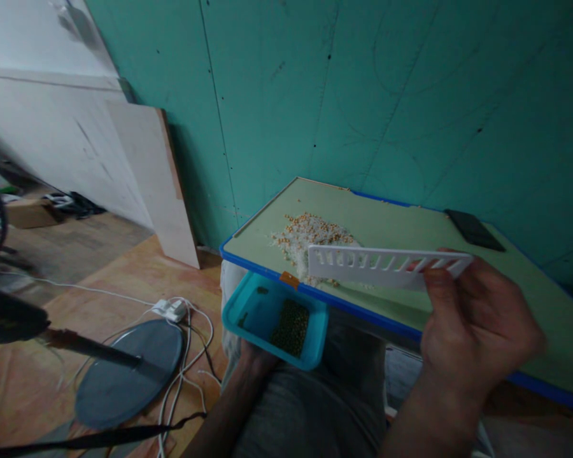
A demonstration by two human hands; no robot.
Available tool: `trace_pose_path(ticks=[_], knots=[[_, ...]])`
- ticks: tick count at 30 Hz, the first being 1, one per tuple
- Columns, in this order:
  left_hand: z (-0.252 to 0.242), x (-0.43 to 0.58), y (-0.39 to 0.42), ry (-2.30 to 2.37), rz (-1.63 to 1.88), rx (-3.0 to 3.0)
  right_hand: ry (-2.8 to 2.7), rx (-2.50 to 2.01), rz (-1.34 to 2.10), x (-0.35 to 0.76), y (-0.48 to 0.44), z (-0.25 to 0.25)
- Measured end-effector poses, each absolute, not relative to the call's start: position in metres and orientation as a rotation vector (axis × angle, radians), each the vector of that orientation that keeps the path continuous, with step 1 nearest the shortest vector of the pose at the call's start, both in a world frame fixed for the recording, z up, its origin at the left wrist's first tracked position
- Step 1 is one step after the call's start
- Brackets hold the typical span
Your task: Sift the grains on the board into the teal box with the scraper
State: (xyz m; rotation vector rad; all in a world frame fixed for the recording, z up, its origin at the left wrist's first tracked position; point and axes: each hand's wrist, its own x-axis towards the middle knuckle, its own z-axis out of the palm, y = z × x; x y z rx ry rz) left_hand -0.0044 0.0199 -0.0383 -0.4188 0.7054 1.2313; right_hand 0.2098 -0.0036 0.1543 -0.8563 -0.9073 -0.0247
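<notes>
My right hand (482, 331) pinches one end of a white slotted plastic strip (363, 276) between thumb and fingers. The strip's far end reaches a mixed heap of white grains that look like rice and yellow peas (315, 228) on the light green tabletop (396, 222). Below the table's front edge, my left hand (258, 357) supports a turquoise plastic tub (318, 353) from underneath, its fingers mostly hidden. Small dark green beans (291, 327) lie in the tub, gathered toward its right side.
A dark flat phone-like object (475, 230) lies at the table's back right. Orange tape (289, 278) marks the blue front edge. A round grey stand base (131, 372), white cables and a power strip (169, 310) are on the floor at left. A green wall borders the table.
</notes>
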Motion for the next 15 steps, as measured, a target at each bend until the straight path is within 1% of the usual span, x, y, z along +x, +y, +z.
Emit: trace_pose_path(ticks=[8, 15], knots=[[-0.0276, -0.0007, 0.0193, 0.708, 1.225, -0.46, -0.927, -0.846, -0.044, 0.2095, -0.0033, 0.1572], [-0.0344, -0.0028, 0.0195, 0.673, 1.23, -0.454, -0.96, -0.853, -0.059, 0.2128, -0.0056, 0.1551]])
